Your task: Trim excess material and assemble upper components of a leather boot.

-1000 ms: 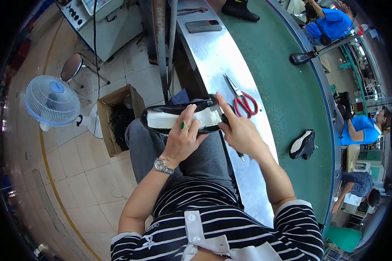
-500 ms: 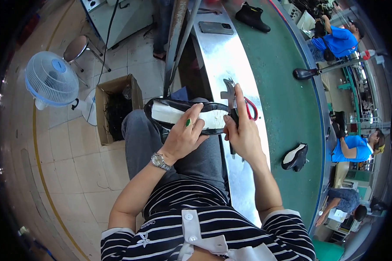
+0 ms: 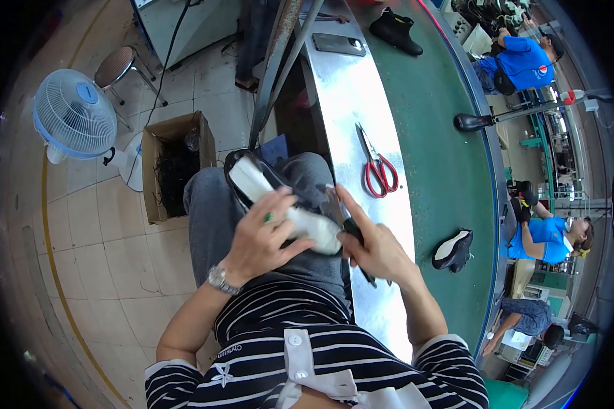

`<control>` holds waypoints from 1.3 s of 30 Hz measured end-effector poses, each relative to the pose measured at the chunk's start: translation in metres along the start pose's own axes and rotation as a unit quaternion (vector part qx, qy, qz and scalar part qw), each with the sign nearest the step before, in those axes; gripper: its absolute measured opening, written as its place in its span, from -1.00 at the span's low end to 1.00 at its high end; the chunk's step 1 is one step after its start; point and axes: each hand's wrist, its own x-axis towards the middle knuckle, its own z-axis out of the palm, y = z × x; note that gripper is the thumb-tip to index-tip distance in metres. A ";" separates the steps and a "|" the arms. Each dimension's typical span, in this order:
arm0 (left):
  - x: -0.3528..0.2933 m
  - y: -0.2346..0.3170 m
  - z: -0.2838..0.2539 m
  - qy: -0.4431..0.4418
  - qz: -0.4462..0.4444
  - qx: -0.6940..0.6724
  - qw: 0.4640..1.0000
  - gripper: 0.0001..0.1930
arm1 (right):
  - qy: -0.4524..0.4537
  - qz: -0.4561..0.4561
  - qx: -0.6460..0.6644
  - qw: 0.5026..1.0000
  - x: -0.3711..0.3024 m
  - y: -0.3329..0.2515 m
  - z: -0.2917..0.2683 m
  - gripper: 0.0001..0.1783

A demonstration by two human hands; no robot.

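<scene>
A black shoe (image 3: 250,178) lies over my lap, its white underside facing up and slanting down toward the right. My left hand (image 3: 262,238), wearing a ring and a watch, grips the middle of it, with fingers blurred across the sole. In my right hand (image 3: 378,251) is a pair of black-handled pincers (image 3: 332,204), index finger stretched along them; their metal head is smeared by motion beside the shoe's right end. Whether the pincers touch the shoe, I cannot tell. Red-handled scissors (image 3: 373,163) rest on the metal ledge to the right.
Along the metal ledge (image 3: 348,88) runs a green conveyor belt (image 3: 436,157), carrying a black boot (image 3: 396,32) and another white-bottomed shoe (image 3: 452,250). A phone (image 3: 339,44) lies on the ledge. A carton (image 3: 177,167) and a fan (image 3: 75,116) stand left. Co-workers sit beyond the belt.
The shoe has tilted, its right end swinging down toward me. Both hands have moved lower with it. The pincers have come off the scissors, which are now fully visible.
</scene>
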 end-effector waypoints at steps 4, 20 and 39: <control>-0.031 -0.003 -0.044 0.097 -0.217 0.020 0.971 -0.50 | -0.058 0.031 0.149 0.987 -0.008 -0.010 0.013 -0.19; -0.087 0.010 -0.047 0.076 -0.364 -0.104 0.922 -0.70 | -0.234 -0.163 -0.159 0.945 0.029 -0.096 0.020 -0.27; -0.055 -0.015 -0.001 0.096 -0.439 -0.773 0.448 -0.12 | -0.155 -0.217 -0.256 0.929 0.013 -0.054 0.042 -0.19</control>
